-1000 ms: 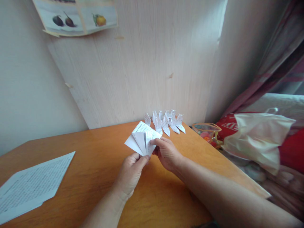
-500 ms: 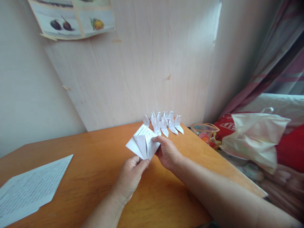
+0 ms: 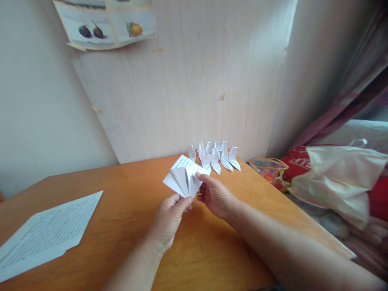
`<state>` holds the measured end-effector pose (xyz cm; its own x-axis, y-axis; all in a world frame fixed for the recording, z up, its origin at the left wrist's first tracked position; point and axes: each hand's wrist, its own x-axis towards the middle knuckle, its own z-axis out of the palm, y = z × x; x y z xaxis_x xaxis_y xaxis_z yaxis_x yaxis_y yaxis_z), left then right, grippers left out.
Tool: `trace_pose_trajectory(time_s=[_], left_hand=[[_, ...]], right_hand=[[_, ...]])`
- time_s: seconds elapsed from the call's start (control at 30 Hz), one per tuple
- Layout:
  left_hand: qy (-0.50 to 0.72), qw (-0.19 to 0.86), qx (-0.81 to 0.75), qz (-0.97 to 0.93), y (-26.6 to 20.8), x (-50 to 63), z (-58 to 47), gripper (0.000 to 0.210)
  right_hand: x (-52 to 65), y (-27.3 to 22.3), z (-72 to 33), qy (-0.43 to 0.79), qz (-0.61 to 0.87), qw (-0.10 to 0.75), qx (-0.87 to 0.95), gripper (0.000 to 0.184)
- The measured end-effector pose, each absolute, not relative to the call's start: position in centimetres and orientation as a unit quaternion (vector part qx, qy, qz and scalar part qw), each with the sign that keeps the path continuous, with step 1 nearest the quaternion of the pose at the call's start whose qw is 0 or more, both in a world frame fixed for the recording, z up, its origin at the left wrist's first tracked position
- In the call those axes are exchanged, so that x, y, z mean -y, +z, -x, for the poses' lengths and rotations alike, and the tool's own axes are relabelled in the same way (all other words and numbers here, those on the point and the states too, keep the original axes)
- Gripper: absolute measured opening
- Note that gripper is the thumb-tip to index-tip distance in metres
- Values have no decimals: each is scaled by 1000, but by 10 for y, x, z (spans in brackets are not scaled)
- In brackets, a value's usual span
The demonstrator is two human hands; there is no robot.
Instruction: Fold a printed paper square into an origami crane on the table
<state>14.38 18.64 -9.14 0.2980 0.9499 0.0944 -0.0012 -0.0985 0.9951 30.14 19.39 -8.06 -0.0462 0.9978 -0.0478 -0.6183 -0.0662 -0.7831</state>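
Observation:
A folded sheet of printed paper point(image 3: 178, 180), white with rows of small characters on part of it, is held up above the table. My left hand point(image 3: 171, 212) pinches its bottom corner, thumb on top. On the right side, my right hand point(image 3: 215, 194) grips the edge between thumb and fingers, the thumb lying on the front flap. Narrow flaps meet toward the bottom corner, with a gap between two of them. Behind it, several folded paper cranes point(image 3: 216, 159) stand in rows near the wall.
On the orange-brown wooden table point(image 3: 121, 226), printed sheets point(image 3: 51, 234) lie at the left. Past the right edge are a clear bag with an orange rim point(image 3: 269, 169), a white plastic bag point(image 3: 336, 178) and a red bag point(image 3: 300, 159). A fruit picture point(image 3: 106, 24) hangs on the wall.
The view has turned slightly left, so the scene shifts right. The right-hand flap of the folded paper is lifted a little under my right thumb. Both hands keep their hold.

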Motion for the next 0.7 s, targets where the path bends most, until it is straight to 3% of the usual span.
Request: trace_pose_trajectory(time_s=[0.23, 0.7], left_hand=[[454, 578, -372, -567, -89, -185, -145, 29], [429, 559, -381, -598, -88, -182, -145, 25]], right_hand=[[-184, -84, -294, 645, 320, 556, 414, 10], [-189, -81, -300, 612, 362, 590, 383, 26]])
